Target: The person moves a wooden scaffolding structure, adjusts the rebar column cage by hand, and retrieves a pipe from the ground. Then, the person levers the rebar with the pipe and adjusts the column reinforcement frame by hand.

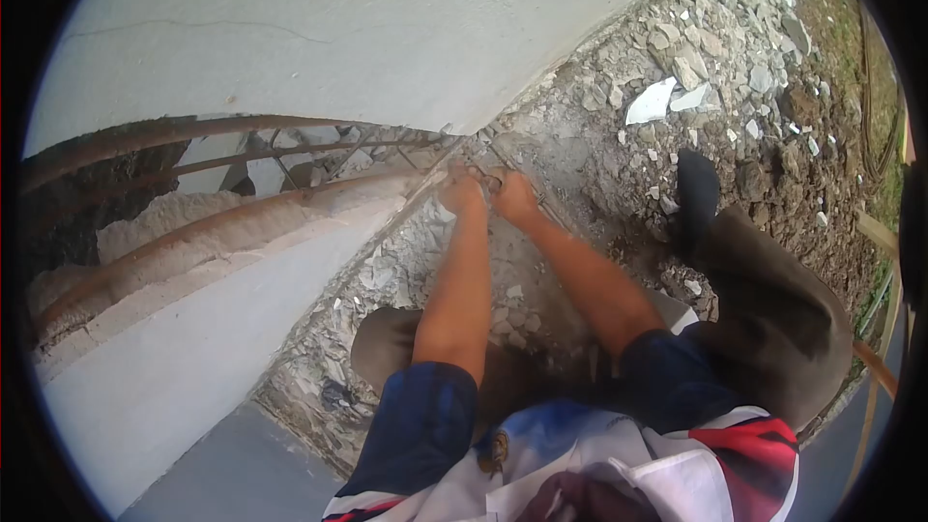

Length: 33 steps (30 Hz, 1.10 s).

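Both my arms reach forward to the corner of the broken white wall. My left hand (462, 189) is closed at the end of the rusty rebar (348, 181), where the bars come out of the broken concrete. Close beside it on the right, my right hand (514, 197) is closed too, near a thin metal piece (491, 178) between the hands. What exactly each hand grips is too small to make out. Thin tie bars (282, 160) cross the long bars in the opening.
Broken concrete rubble (735, 48) covers the ground on the right, with white fragments (651, 101) among it. My dark shoe (697, 191) rests on the dirt. The white wall (290, 19) rises above the opening; a grey floor (242, 469) lies at the lower left.
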Each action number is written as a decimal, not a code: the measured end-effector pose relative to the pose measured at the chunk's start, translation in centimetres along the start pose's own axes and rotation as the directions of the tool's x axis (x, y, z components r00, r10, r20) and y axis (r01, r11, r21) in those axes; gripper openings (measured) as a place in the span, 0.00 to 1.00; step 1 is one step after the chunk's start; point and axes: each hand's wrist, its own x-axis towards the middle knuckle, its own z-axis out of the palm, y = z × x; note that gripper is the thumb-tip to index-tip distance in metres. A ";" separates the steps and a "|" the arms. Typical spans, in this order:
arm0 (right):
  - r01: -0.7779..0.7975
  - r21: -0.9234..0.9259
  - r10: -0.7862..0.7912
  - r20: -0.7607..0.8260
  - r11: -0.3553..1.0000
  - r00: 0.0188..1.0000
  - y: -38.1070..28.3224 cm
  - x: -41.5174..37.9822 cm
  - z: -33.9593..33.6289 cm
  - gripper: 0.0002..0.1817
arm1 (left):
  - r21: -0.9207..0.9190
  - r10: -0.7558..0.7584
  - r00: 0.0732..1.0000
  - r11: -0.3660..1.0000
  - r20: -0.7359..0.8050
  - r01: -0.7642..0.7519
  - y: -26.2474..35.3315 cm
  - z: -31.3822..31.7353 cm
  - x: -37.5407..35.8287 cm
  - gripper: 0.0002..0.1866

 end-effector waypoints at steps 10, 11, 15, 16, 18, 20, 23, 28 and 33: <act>0.064 -0.132 -0.055 0.066 0.989 0.996 -1.9 -0.7 -0.4 0.10 | -0.011 0.044 0.996 0.999 0.075 -0.043 13.7 -2.7 -11.6 0.09; 0.061 -0.106 -0.061 0.008 0.992 0.998 -3.4 -1.1 -1.2 0.10 | -0.012 0.121 0.985 0.993 0.120 -0.120 17.1 -3.6 -13.7 0.07; 0.166 -0.048 -0.152 0.223 0.985 0.963 -7.1 -1.9 -3.7 0.09 | 0.036 0.841 0.541 0.540 0.030 -0.841 33.4 -6.9 -24.1 0.12; 0.258 -0.013 -0.237 0.358 0.966 0.903 -10.0 -2.6 -5.8 0.09 | 0.062 0.925 0.380 0.379 0.012 -0.923 35.7 -7.7 -25.1 0.14; 0.415 0.040 -0.381 0.484 0.909 0.787 -17.5 -4.8 -10.5 0.08 | 0.244 0.929 0.310 0.258 0.202 -0.935 38.0 -8.1 -25.0 0.19; 0.616 0.043 -0.564 0.455 0.787 0.689 -24.8 -8.0 -15.3 0.07 | 0.352 0.888 0.293 0.164 0.353 -0.921 39.1 -7.8 -23.5 0.27; 0.788 -0.208 -0.726 0.308 0.579 0.615 -31.4 -11.5 -18.8 0.07 | 0.379 0.795 0.395 0.226 0.460 -0.897 41.3 -6.8 -20.3 0.37; 0.945 -0.150 -0.952 0.053 0.290 0.301 -38.4 -15.7 -21.4 0.11 | 0.187 0.183 0.419 0.691 0.889 -0.698 46.9 -8.2 -20.8 0.50; 0.915 -0.365 -0.937 -0.225 -0.173 -0.267 -48.8 -15.0 -18.5 0.17 | 0.128 0.816 0.285 0.256 0.502 -0.958 43.0 -6.6 -22.1 0.42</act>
